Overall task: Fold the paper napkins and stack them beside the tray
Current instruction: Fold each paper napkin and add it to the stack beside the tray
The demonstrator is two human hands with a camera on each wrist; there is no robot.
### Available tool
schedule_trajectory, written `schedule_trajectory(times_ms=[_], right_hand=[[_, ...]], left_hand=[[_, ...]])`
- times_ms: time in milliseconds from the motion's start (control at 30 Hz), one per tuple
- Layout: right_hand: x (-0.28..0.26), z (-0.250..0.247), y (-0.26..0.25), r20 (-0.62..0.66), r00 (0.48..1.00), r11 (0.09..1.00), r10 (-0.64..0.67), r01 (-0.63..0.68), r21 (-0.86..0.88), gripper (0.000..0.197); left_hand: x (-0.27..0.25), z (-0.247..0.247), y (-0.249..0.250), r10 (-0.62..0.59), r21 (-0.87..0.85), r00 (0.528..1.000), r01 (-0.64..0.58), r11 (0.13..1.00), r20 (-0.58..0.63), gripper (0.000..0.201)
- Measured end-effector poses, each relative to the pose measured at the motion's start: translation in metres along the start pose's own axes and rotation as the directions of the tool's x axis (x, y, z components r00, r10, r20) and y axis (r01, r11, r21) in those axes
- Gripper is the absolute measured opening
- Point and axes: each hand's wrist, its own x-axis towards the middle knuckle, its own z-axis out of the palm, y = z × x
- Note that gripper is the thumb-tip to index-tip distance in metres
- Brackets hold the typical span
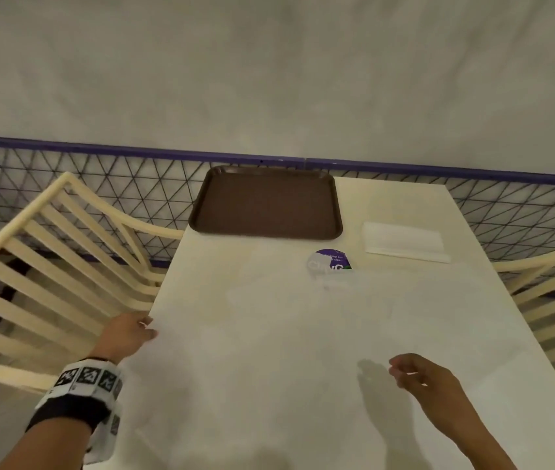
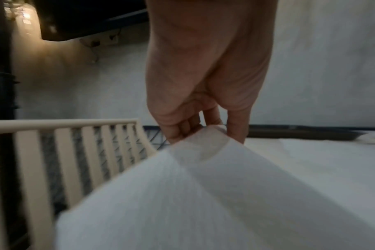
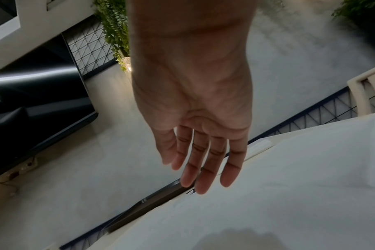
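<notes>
A long cream rectangular table (image 1: 404,205) carries a large, thin white unfolded paper napkin (image 1: 269,351); the left hand (image 1: 126,335) pinches its corner. Farther off lie a brown plastic tray (image 1: 267,203), a folded white napkin stack (image 1: 404,241) beside it, and a half-covered purple round sticker (image 1: 332,261) reading "keep our". Only the right wrist view shows the right hand (image 3: 195,128) with fingers straight, empty.

A cream tabletop (image 1: 269,385) carries a round purple sticker (image 1: 332,261) near its middle. 2 cream slatted chairs flank it — one on the left (image 1: 49,259), one on the right (image 1: 554,300). Behind runs a black wire-mesh fence (image 1: 116,184) with a purple top rail, then pale concrete floor (image 1: 269,69). Green foliage (image 3: 113,25) hangs in the right wrist view.
</notes>
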Motion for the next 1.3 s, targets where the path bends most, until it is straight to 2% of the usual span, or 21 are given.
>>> schedule_trajectory(times_ms=[67, 167, 267, 367, 433, 467, 500, 567, 600, 633, 733, 800, 867, 900, 967, 1000, 1100, 1167, 1200, 1233, 1300], right_hand=[[-0.003, 0.009, -0.010, 0.026, 1.000, 1.000, -0.013, 0.013, -0.003, 0.013], [-0.001, 0.024, -0.032, 0.106, 0.990, 0.996, -0.088, 0.090, -0.014, 0.017], [0.002, 0.040, -0.060, 0.211, 0.953, 0.975, -0.217, 0.223, -0.008, 0.025], [0.012, 0.055, -0.085, 0.213, 0.919, 0.941, -0.330, 0.337, 0.004, 0.054], [0.020, 0.060, -0.102, 0.171, 0.916, 0.931, -0.363, 0.351, 0.096, 0.080], [0.023, 0.061, -0.110, 0.167, 0.911, 0.922, -0.376, 0.350, 0.166, 0.087], [0.026, 0.060, -0.115, 0.181, 0.905, 0.909, -0.385, 0.339, 0.243, 0.088], [0.032, 0.054, -0.118, 0.274, 0.889, 0.885, -0.367, 0.243, 0.396, 0.076], [0.033, 0.048, -0.115, 0.338, 0.876, 0.867, -0.344, 0.158, 0.472, 0.065], [0.034, 0.042, -0.109, 0.399, 0.858, 0.850, -0.323, 0.077, 0.522, 0.052], [0.038, 0.018, -0.086, 0.471, 0.855, 0.894, -0.218, -0.018, 0.448, 0.025], [0.042, -0.001, -0.073, 0.424, 0.891, 0.908, -0.166, -0.029, 0.417, 0.017], [0.048, -0.021, -0.066, 0.298, 0.941, 0.891, -0.158, 0.006, 0.453, 0.016], [0.051, -0.031, -0.064, 0.211, 0.965, 0.876, -0.158, 0.039, 0.480, 0.017], [0.053, -0.047, -0.065, 0.023, 0.986, 0.831, -0.164, 0.125, 0.541, 0.019], [0.053, -0.054, -0.065, -0.059, 0.982, 0.804, -0.179, 0.181, 0.567, 0.018], [0.044, -0.066, -0.061, -0.201, 0.948, 0.740, -0.245, 0.317, 0.593, 0.013], [0.036, -0.067, -0.048, -0.247, 0.925, 0.725, -0.289, 0.380, 0.574, 0.013], [0.032, -0.065, -0.038, -0.249, 0.919, 0.722, -0.306, 0.394, 0.569, 0.011], [0.028, -0.063, -0.026, -0.233, 0.917, 0.718, -0.323, 0.397, 0.571, 0.007], [0.023, -0.055, 0.003, -0.152, 0.925, 0.722, -0.349, 0.369, 0.586, 0.015]], left_hand=[[-0.009, -0.003, 0.023, 0.105, 0.047, 0.994, -0.106, 0.993, 0.024, 0.009], [-0.032, -0.005, 0.066, 0.253, 0.135, 0.964, -0.263, 0.955, 0.084, 0.023], [-0.060, -0.011, 0.112, 0.402, 0.210, 0.908, -0.418, 0.884, 0.119, 0.028], [-0.092, -0.018, 0.155, 0.599, 0.230, 0.787, -0.617, 0.753, 0.149, 0.027], [-0.118, -0.025, 0.182, 0.709, 0.185, 0.677, -0.736, 0.651, 0.196, 0.040], [-0.131, -0.029, 0.196, 0.746, 0.120, 0.627, -0.777, 0.617, 0.224, 0.047], [-0.142, -0.034, 0.208, 0.771, 0.046, 0.588, -0.801, 0.597, 0.247, 0.053], [-0.158, -0.042, 0.228, 0.788, -0.076, 0.561, -0.801, 0.594, 0.254, 0.060], [-0.160, -0.044, 0.233, 0.789, -0.141, 0.571, -0.782, 0.607, 0.227, 0.061], [-0.157, -0.045, 0.235, 0.777, -0.197, 0.603, -0.752, 0.630, 0.181, 0.061], [-0.136, -0.039, 0.233, 0.689, -0.325, 0.719, -0.632, 0.703, 0.092, 0.054], [-0.117, -0.025, 0.229, 0.608, -0.334, 0.790, -0.555, 0.762, 0.076, 0.041], [-0.101, -0.006, 0.226, 0.534, -0.322, 0.842, -0.485, 0.813, 0.079, 0.014], [-0.096, 0.003, 0.223, 0.511, -0.333, 0.856, -0.459, 0.823, 0.083, 0.012], [-0.092, 0.019, 0.224, 0.486, -0.438, 0.870, -0.407, 0.802, 0.082, 0.037], [-0.092, 0.025, 0.225, 0.490, -0.514, 0.869, -0.393, 0.762, 0.062, 0.041], [-0.108, 0.038, 0.227, 0.514, -0.614, 0.858, -0.410, 0.675, -0.008, 0.032], [-0.119, 0.050, 0.219, 0.553, -0.592, 0.832, -0.468, 0.656, -0.044, 0.023], [-0.123, 0.057, 0.214, 0.564, -0.588, 0.824, -0.481, 0.650, -0.051, 0.013], [-0.129, 0.065, 0.207, 0.578, -0.587, 0.815, -0.490, 0.644, -0.046, 0.018], [-0.136, 0.085, 0.191, 0.618, -0.572, 0.786, -0.521, 0.633, -0.032, 0.037]])
